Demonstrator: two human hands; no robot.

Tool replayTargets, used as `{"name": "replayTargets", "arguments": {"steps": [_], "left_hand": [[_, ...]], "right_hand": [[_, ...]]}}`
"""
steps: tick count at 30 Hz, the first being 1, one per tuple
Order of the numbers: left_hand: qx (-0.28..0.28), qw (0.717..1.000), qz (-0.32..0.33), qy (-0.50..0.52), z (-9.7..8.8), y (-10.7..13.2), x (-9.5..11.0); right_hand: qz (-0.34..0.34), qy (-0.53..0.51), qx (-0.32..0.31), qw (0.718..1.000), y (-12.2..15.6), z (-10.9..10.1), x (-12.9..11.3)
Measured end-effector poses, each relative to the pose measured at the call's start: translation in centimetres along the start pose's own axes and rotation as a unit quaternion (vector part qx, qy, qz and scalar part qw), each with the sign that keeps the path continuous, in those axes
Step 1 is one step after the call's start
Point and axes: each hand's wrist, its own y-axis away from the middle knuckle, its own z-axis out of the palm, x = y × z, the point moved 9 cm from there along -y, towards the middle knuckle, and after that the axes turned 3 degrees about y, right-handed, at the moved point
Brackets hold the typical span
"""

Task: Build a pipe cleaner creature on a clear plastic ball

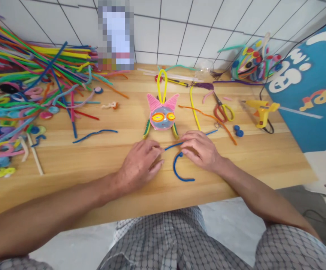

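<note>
A blue pipe cleaner (173,146) lies low over the table between my hands. My left hand (142,163) has its fingertips closed at the near end of it. My right hand (201,150) pinches it farther along, and the far end sticks out beyond the fingers. Just below the right fingers rests a second blue pipe cleaner (174,167), bent into an arc with a small curl at its top. Beyond my hands is a cat-face ornament (163,122) with pink ears, yellow-and-orange eyes and a yellow loop (166,84) on top. Two green-and-yellow prongs flank it.
Piled pipe cleaners (53,54) cover the left side. A loose blue piece (95,135) lies left of centre. To the right are scissors (223,110), an orange strip (208,113), blue pompoms (238,131) and a yellow glue gun (262,112). Colourful crafts (247,63) stand against the wall.
</note>
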Motion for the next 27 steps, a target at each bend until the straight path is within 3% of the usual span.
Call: {"name": "replayTargets", "arguments": {"steps": [5,10,15,21,27], "left_hand": [[-0.036,0.997,-0.027,-0.057,0.8,0.0,-1.5],[-0.055,0.996,-0.038,-0.052,1.1,0.0,-2.1],[-0.016,0.999,-0.024,-0.033,0.0,-0.3,-1.4],[0.011,1.000,-0.016,-0.008,-0.1,0.1,-1.0],[-0.003,1.000,0.007,0.018,0.5,0.5,-1.0]], "right_hand": [[0.051,0.018,0.032,0.998,0.1,-1.2,1.9],[0.053,0.020,0.021,0.998,0.3,-0.8,2.2],[0.049,0.025,-0.018,0.998,0.3,0.6,1.6],[-0.001,0.062,-0.019,0.998,0.0,1.2,-0.3],[-0.017,0.066,-0.016,0.998,0.0,1.3,-2.0]]}}
